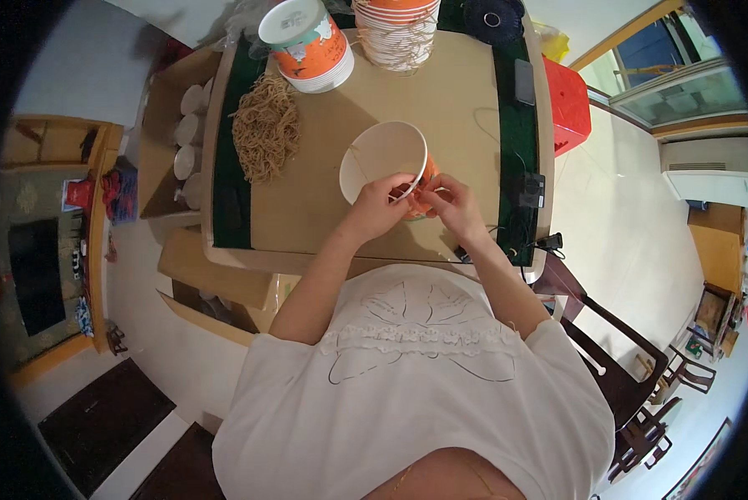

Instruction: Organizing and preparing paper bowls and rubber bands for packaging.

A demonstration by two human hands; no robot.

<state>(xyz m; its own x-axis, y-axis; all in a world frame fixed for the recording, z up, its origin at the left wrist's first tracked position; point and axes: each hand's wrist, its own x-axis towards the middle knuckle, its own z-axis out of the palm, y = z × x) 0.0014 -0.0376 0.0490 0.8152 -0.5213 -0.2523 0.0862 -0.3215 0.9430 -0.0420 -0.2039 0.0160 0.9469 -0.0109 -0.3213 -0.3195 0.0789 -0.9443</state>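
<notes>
A paper bucket (382, 148), white inside and orange outside, lies tilted on the brown cardboard sheet (307, 217), its mouth facing me. At the near right of its rim, my left hand (380, 202) is closed on the edge, fingertips at the opening. My right hand (455, 207) is closed in a pinch against the outer side, close to the left fingertips. What the right fingers hold is too small to make out. A thin tan strand shows against the bucket's inner wall. To the left lies a tangled pile of tan cords (266, 129).
Farther back stand an upside-down bucket stack (314, 57) and a taller stack (396, 37) with cords hanging on it. A dark phone-like object (524, 81) and a black plug (549, 242) lie along the right edge. Cartons (162, 162) flank the table's left; a red stool (565, 108) its right.
</notes>
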